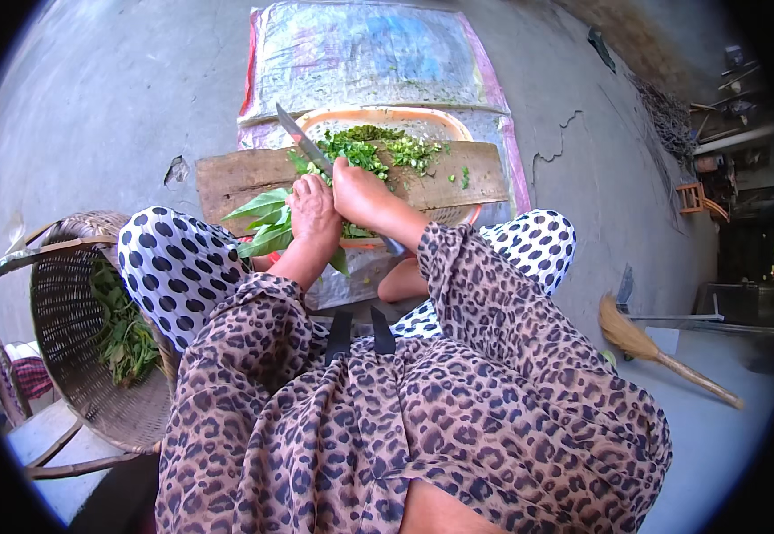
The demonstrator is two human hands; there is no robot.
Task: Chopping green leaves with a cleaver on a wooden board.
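My right hand (pixel 365 195) grips a kitchen knife (pixel 303 141), its blade pointing up and left, next to my left hand. Bunched leafy green stems (pixel 270 223) are held down by my left hand (pixel 315 208), with the broad leaves sticking out to its left. Both hands are over a worn wooden board (pixel 473 173). Chopped greens (pixel 358 153) and paler cut stem pieces (pixel 415 153) lie along the board's far edge. Beneath the board is a plastic basket with an orange rim (pixel 453 120), holding more finely cut greens (pixel 373 133).
A flattened woven plastic sack (pixel 367 53) is spread under the basket on the cracked concrete floor (pixel 120 120). By my left knee, a handled wicker basket (pixel 49 294) holds leafy greens (pixel 123 327). A straw broom (pixel 634 330) lies at right, with a small wooden chair (pixel 692 198) farther off.
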